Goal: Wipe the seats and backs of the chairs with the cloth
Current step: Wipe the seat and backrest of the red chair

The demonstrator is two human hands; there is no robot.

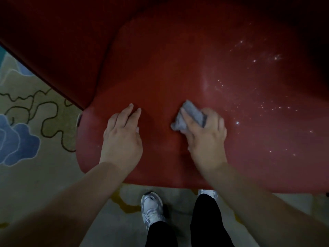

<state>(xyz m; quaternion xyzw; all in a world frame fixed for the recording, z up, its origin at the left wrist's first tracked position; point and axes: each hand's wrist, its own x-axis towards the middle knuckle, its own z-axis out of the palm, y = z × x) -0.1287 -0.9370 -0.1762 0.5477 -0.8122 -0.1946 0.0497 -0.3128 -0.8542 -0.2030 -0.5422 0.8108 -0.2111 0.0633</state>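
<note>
Two shoes are standing nearest on the patterned carpet [44, 175]: the left shoe [151, 207], a pale sneaker, is showing in full, while the right shoe [208, 193] is peeking out just under the front edge of the red chair seat [160, 82]. Black trouser legs [204, 220] are rising from both.

Beyond them, both bare forearms are reaching over the seat's front edge. The left hand [122, 139] is resting palm down on the seat near its front-left corner, its fingers lying straight and close together, holding nothing. The right hand [204, 136] is gripping a grey cloth [190, 116] just beside it, toward the middle of the front part of the seat; the thumb is lying across the bunched fabric and the other fingers are curling around its far side, pressing it against the seat.

Farther in, on the right half of the seat, small bright droplets [267, 106] are glinting across a paler, wet-looking patch. Past the seat's back-left edge, a dark red panel [53, 41] is rising, probably the chair's back or arm; which one cannot be told.
</note>
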